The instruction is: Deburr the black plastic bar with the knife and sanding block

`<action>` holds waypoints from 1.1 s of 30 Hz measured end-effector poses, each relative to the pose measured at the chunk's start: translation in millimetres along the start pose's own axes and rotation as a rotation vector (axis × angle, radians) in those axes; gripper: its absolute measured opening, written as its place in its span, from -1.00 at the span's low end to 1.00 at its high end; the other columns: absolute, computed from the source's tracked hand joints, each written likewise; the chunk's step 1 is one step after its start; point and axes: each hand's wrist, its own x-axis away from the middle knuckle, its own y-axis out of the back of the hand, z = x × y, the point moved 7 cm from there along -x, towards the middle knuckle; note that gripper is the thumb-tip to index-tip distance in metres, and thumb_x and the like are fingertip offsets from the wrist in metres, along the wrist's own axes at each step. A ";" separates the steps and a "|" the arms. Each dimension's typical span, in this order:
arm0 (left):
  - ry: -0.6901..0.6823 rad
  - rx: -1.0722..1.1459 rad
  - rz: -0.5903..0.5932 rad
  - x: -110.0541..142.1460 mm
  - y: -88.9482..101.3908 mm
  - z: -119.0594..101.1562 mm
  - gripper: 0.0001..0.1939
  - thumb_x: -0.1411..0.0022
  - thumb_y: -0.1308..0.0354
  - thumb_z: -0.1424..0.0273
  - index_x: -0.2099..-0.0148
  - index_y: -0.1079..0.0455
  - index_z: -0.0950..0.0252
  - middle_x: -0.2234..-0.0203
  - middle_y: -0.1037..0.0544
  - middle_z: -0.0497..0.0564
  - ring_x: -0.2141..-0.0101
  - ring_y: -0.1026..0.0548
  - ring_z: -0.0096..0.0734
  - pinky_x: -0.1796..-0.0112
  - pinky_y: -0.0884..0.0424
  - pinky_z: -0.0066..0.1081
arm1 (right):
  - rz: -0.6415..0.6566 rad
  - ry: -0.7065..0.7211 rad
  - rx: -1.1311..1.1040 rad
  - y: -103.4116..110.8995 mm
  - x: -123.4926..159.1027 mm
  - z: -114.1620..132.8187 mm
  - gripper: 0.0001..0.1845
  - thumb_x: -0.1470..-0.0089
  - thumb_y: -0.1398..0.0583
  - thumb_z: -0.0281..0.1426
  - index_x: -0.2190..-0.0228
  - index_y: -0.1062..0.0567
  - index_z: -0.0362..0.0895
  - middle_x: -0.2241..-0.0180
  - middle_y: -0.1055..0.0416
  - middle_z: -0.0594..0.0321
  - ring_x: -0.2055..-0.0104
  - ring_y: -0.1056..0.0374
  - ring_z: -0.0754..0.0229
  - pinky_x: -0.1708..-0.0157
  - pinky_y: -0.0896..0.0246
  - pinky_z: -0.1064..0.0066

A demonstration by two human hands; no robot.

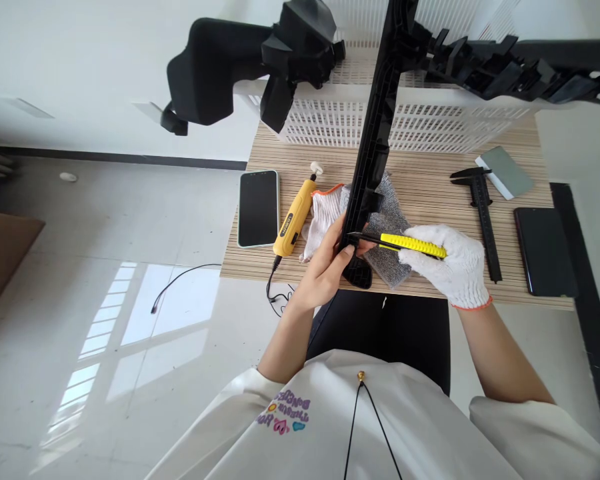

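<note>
My bare left hand (325, 267) grips the lower end of a long black plastic part (377, 127) that stands upright from the table edge to the top of the view. My right hand (453, 263), in a white knit glove, is closed on a yellow utility knife (413, 245). The knife's black tip touches the part just above my left thumb. Under the part lie a grey cloth (393, 223) and a spare white glove (323, 217).
On the wooden table (430, 180) lie a phone (259, 208), a yellow rotary tool (294, 217) with cable, a black caliper (483, 213), a grey block (505, 172) and another dark phone (545, 250). A white basket (415, 117) holds more black parts. The floor lies left.
</note>
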 end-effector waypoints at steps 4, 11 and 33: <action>0.000 -0.033 0.003 0.4 1.2 1.5 -0.41 -0.56 -0.10 0.23 -0.54 -0.12 -0.08 -0.36 -0.44 0.07 -0.19 -0.57 -0.10 -0.20 -0.58 -0.01 | 0.019 -0.009 -0.016 -0.6 0.3 -1.4 -0.71 -0.09 -0.45 -0.22 0.11 -0.71 0.09 0.12 -0.71 0.28 0.12 -0.67 0.03 0.04 -0.64 0.19; -0.055 -0.025 0.004 -0.5 -0.1 -0.8 -0.42 -0.58 -0.05 0.29 -0.54 -0.10 -0.07 -0.26 -0.51 0.08 -0.07 -0.62 -0.23 -0.14 -0.63 -0.07 | -0.003 -0.067 -0.007 -0.3 0.6 -5.0 -0.72 -0.07 -0.46 -0.21 0.14 -0.72 0.09 0.17 -0.71 0.27 0.16 -0.67 0.03 0.11 -0.65 0.20; -0.080 -0.041 0.011 -1.4 -4.4 -7.9 -0.47 -0.60 -0.01 0.34 -0.52 -0.14 0.02 0.01 -0.61 0.06 -0.05 -0.64 -0.26 -0.14 -0.62 -0.13 | -0.043 -0.129 -0.004 1.0 1.3 -12.6 -0.65 -0.05 -0.47 -0.17 0.09 -0.70 0.11 0.14 -0.71 0.30 0.12 -0.66 0.01 0.01 -0.62 0.13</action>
